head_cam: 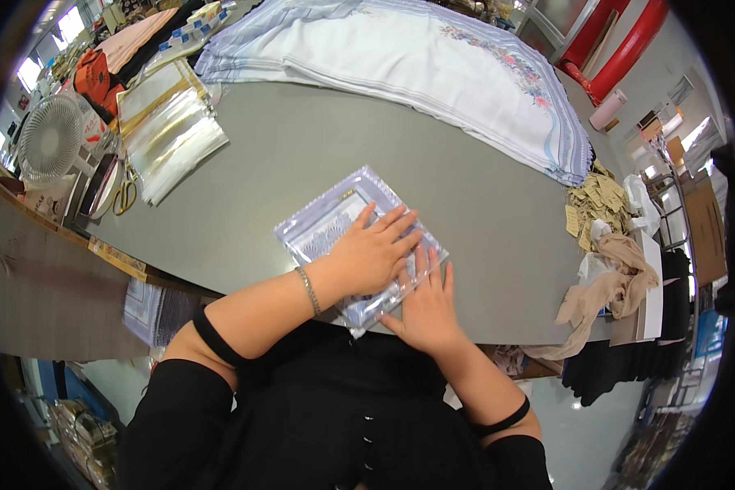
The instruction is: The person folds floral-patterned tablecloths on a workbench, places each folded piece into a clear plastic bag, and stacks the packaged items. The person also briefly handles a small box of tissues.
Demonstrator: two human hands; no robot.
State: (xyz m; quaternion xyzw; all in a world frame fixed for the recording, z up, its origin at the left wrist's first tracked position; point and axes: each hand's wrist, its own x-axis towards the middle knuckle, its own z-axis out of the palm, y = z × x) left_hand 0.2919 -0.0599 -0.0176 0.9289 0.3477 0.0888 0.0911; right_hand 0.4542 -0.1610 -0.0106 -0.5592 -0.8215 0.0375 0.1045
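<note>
A folded lavender and white patterned cloth in a clear plastic bag (pixel 324 236) lies tilted on the grey table near its front edge. My left hand (pixel 370 254) rests flat on the bag, palm down, with its fingers spread a little; a chain bracelet is on that wrist. My right hand (pixel 429 306) lies at the bag's right edge, its fingertips beside and partly at the plastic, its thumb near the lower corner. Neither hand is plainly closed on anything. Part of the cloth's pattern is hidden under my left hand.
Large white floral cloths (pixel 404 67) lie stacked across the back. At left are clear plastic bags (pixel 171 141), scissors (pixel 124 195) and a white fan (pixel 50 139). At right are a heap of tan tags (pixel 600 199) and beige fabric (pixel 618 282). Packed cloths (pixel 153 312) sit lower left.
</note>
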